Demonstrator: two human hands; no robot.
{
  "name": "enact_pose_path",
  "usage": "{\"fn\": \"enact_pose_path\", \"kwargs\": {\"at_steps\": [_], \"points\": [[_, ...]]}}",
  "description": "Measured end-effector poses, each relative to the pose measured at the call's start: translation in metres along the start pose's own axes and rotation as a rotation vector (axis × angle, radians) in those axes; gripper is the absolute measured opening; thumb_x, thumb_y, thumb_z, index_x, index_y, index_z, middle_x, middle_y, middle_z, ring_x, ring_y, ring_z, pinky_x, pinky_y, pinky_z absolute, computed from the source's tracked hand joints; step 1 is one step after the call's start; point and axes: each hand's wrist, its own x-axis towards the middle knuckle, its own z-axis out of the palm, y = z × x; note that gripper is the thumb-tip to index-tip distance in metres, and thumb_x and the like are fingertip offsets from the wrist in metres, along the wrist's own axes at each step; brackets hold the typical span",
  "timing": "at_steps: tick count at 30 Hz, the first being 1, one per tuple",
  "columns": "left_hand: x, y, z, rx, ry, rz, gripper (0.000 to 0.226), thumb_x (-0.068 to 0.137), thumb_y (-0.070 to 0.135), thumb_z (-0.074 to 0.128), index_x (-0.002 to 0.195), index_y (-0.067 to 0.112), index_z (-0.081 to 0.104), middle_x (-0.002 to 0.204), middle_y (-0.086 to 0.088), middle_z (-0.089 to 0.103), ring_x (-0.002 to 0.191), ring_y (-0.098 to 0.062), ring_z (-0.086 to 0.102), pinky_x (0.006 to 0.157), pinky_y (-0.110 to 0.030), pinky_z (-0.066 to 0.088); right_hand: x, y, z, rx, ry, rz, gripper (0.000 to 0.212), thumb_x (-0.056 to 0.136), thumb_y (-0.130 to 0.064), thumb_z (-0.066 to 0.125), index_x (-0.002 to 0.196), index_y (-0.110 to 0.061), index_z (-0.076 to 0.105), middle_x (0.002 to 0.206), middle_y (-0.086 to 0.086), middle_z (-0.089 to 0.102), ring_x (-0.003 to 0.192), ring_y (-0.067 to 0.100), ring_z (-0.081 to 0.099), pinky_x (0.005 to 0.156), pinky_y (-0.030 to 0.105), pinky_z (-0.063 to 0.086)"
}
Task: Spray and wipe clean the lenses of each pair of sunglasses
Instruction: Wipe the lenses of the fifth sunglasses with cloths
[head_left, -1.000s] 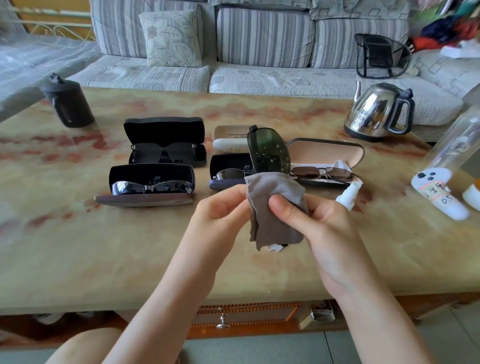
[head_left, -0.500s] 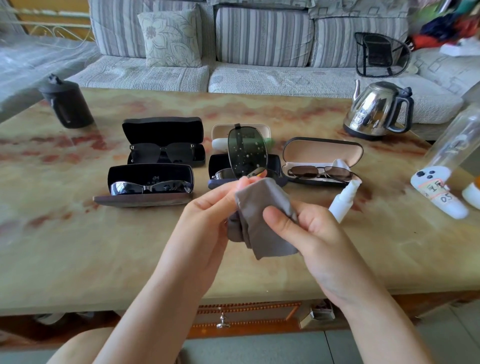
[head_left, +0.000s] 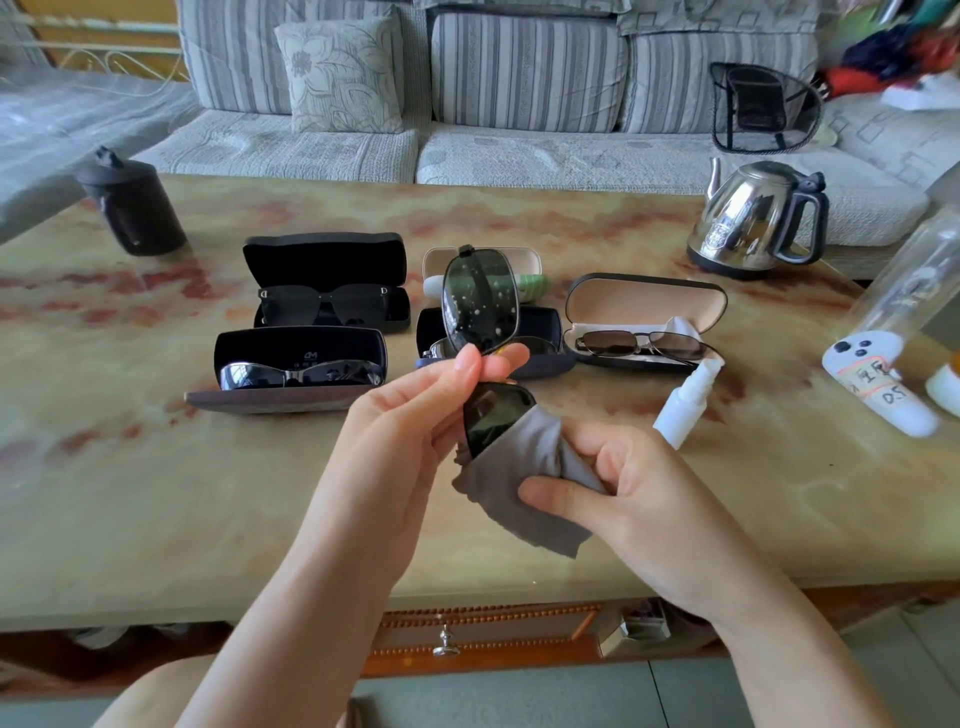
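Head: sunglasses (head_left: 480, 304) pinched in left hand (head_left: 410, 421).

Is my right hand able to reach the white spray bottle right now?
Likely yes for reach: the spray bottle sits just beyond the right hand with nothing between them. But that hand pinches the grey cloth over a lens, so it must let go first.

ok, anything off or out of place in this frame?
Nothing damaged or spilled. The sunglasses pinched in the left hand have an upper lens speckled with droplets; the right hand holds the grey cloth round the lower lens. The small spray bottle looks to be lying tilted on the table, not standing.
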Motion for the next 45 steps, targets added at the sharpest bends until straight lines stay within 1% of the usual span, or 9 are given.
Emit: {"fn": "enact_pose_path", "kwargs": {"at_steps": [5,9,12,19,25,31,35,38,45], "points": [[0.002,-0.001,-0.004,0.06,0.029,0.06,0.029,0.079,0.033,0.057,0.086,0.01,0.073,0.103,-0.001,0.075,0.105,-0.012,0.068,0.101,-0.033,0.045,0.0,-0.002,-0.008,0.059,0.091,-0.055,0.015,0.086,-0.038,0.059,0.084,-0.038,0.073,0.083,-0.015,0.074,0.081,-0.002,0.066,0.074,0.012,0.047],[0.002,-0.005,-0.003,0.244,-0.007,0.119,0.027,0.075,0.037,0.061,0.077,0.015,0.077,0.091,0.001,0.076,0.101,-0.009,0.067,0.093,-0.024,0.049,0.0,0.003,-0.016,0.1,0.182,-0.098,0.049,0.077,-0.072,0.058,0.103,-0.033,0.07,0.1,0.009,0.073,0.098,0.027,0.068,0.098,0.045,0.047],[0.0,-0.008,0.001,0.33,-0.106,0.164,0.026,0.079,0.029,0.062,0.078,0.007,0.076,0.098,-0.001,0.076,0.106,-0.001,0.064,0.084,-0.011,0.048,0.003,0.002,-0.014,0.121,0.17,-0.094,0.049,0.081,-0.07,0.055,0.106,-0.03,0.069,0.103,0.013,0.072,0.101,0.028,0.067,0.104,0.045,0.043],[-0.004,-0.011,0.002,0.693,-0.115,0.207,0.028,0.091,0.014,0.061,0.063,0.012,0.065,0.045,0.011,0.04,0.038,-0.005,0.028,0.04,-0.009,0.022,0.01,-0.005,-0.005,0.249,0.206,-0.037,0.009,0.075,-0.027,0.071,0.083,-0.025,0.075,0.087,0.005,0.075,0.087,0.017,0.071,0.074,0.024,0.056],[-0.005,-0.007,0.004,0.532,-0.141,0.211,0.012,0.089,0.016,0.064,0.098,0.016,0.071,0.082,0.011,0.075,0.075,-0.001,0.069,0.066,-0.013,0.05,0.015,-0.005,-0.004,0.43,0.391,0.024,0.033,0.056,-0.021,0.079,0.087,-0.012,0.075,0.098,0.012,0.074,0.095,0.023,0.071,0.068,0.021,0.055],[0.001,-0.016,0.003,0.378,-0.143,0.088,0.081,0.062,0.041,0.087,0.133,0.028,0.05,0.108,0.003,0.074,0.102,-0.009,0.069,0.084,-0.023,0.055,0.016,-0.009,0.002,0.336,0.521,0.033,0.028,0.053,-0.036,0.077,0.076,-0.019,0.078,0.083,0.004,0.076,0.082,0.015,0.072,0.067,0.02,0.054],[-0.002,-0.017,0.011,0.384,-0.135,0.211,0.031,0.077,0.011,0.076,0.106,0.019,0.07,0.092,0.005,0.077,0.086,-0.008,0.073,0.076,-0.017,0.055,0.015,-0.013,0.012,0.247,0.604,0.023,0.028,0.066,-0.041,0.071,0.06,-0.014,0.072,0.055,0.01,0.06,0.057,0.009,0.054,0.059,0.012,0.043],[-0.003,-0.017,0.011,0.322,-0.099,0.251,0.023,0.077,0.006,0.075,0.098,0.016,0.073,0.086,0.004,0.077,0.082,-0.009,0.074,0.071,-0.014,0.053,0.014,-0.013,0.016,0.27,0.613,-0.008,0.036,0.083,-0.044,0.069,0.069,-0.011,0.071,0.074,0.033,0.061,0.073,0.022,0.054,0.073,0.033,0.044],[-0.001,-0.023,0.013,0.338,-0.057,0.318,0.027,0.072,0.003,0.08,0.095,0.015,0.073,0.086,0.003,0.077,0.082,-0.013,0.074,0.075,-0.022,0.057,0.014,-0.011,0.014,0.342,0.595,-0.025,0.024,0.082,-0.033,0.059,0.075,-0.015,0.073,0.078,0.001,0.075,0.079,0.013,0.07,0.076,0.024,0.054]]}}
